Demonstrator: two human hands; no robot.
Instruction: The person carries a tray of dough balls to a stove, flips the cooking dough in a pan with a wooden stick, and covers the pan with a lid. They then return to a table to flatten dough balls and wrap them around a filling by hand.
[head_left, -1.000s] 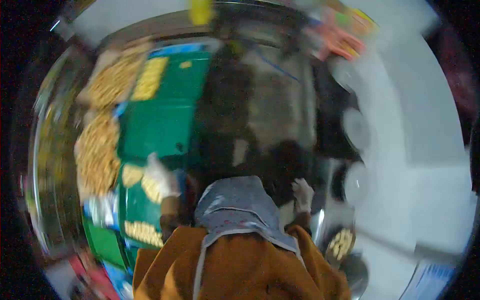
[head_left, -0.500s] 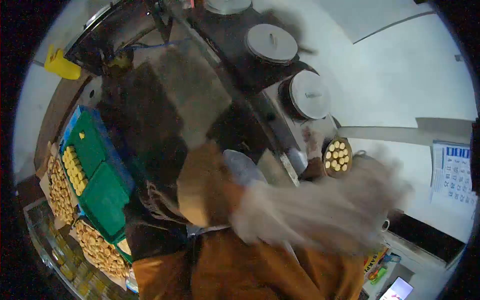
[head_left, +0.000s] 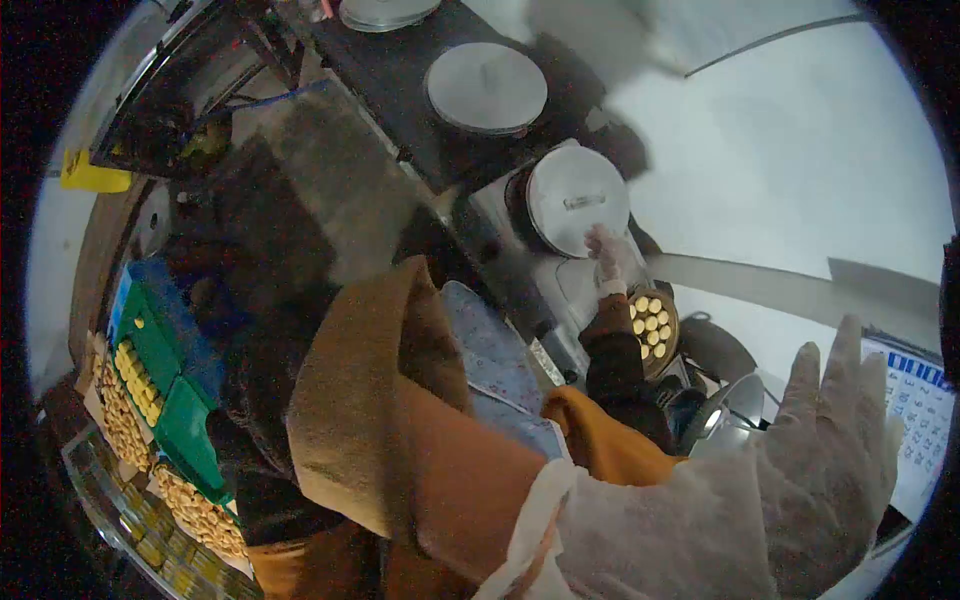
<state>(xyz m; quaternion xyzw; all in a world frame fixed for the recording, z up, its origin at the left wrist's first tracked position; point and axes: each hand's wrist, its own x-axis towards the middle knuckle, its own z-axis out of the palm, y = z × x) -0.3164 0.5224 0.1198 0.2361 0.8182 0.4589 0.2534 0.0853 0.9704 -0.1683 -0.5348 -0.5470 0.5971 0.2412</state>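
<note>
My left hand (head_left: 840, 440), in a thin clear glove, is raised large at the lower right with its fingers spread and nothing in it. My right hand (head_left: 608, 255), gloved too, is at the near edge of a round metal lid (head_left: 575, 185), short of the lid's handle. Its fingers look slightly bent and apart, holding nothing that shows. The lid covers a pot on the steel stove top (head_left: 555, 275). Beside my right sleeve, a round pan (head_left: 672, 345) holds several pale yellow round pieces.
Further back are a second lidded pot (head_left: 487, 88) and a third lid (head_left: 390, 10). At the left, a green tray (head_left: 190, 425) holds yellow pieces, near heaps of small tan pieces (head_left: 200, 510). A calendar (head_left: 915, 430) hangs at the right. A metal bowl (head_left: 735, 415) stands near the pan.
My left hand, blurred before, now shows clearly, further right and lower. My right hand has come into view at the pot lid. The camera view has shifted a little.
</note>
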